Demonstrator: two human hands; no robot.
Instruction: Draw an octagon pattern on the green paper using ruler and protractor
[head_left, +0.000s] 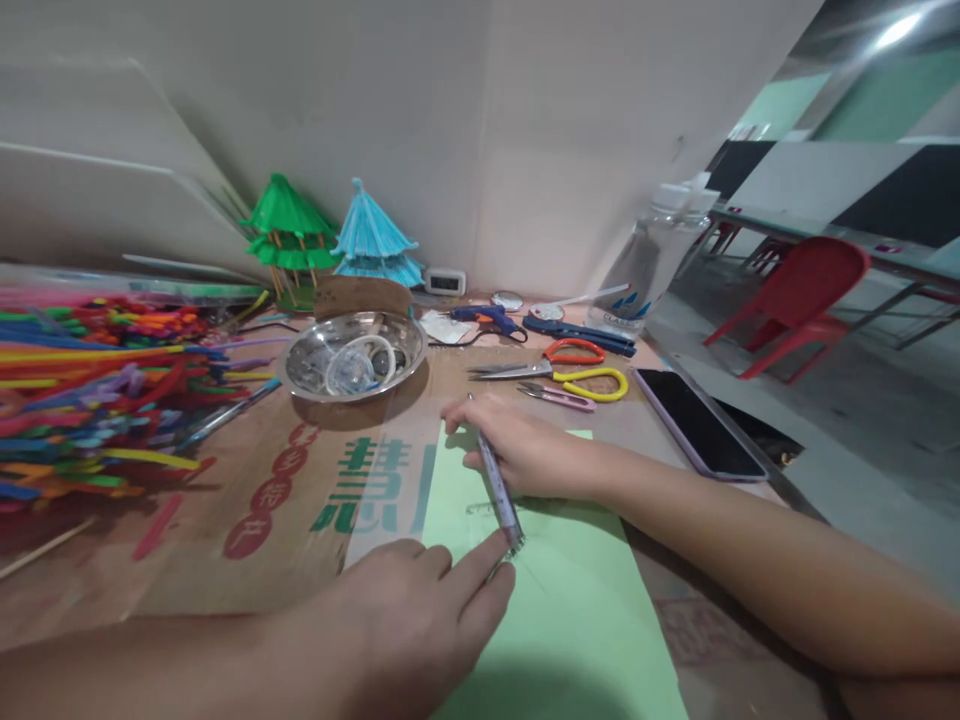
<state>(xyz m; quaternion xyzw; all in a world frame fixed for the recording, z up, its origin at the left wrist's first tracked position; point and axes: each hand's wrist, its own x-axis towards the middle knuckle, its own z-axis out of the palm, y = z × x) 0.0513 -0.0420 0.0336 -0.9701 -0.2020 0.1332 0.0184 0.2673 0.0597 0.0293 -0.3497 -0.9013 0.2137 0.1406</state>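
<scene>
A sheet of light green paper [570,600] lies in front of me on a printed cardboard. My right hand [525,445] rests at its far end, fingers curled around a pale pen [495,480]. The pen slants, one end pointing away and the other close to my left fingertips. My left hand [420,610] lies on the near left of the paper, index and middle fingers stretched out to the pen's near end; its thumb is hidden. A clear strip with dark marks [487,509], perhaps a ruler, shows faintly on the paper under the pen.
Colourful pipe cleaners [97,390] heap at left beside a metal bowl [352,355]. Behind stand green [292,235] and blue [375,235] roofed models. Scissors [592,372], pink snips [559,397], a glue gun [491,320], a phone [697,422] and a clear bottle [645,260] lie or stand beyond.
</scene>
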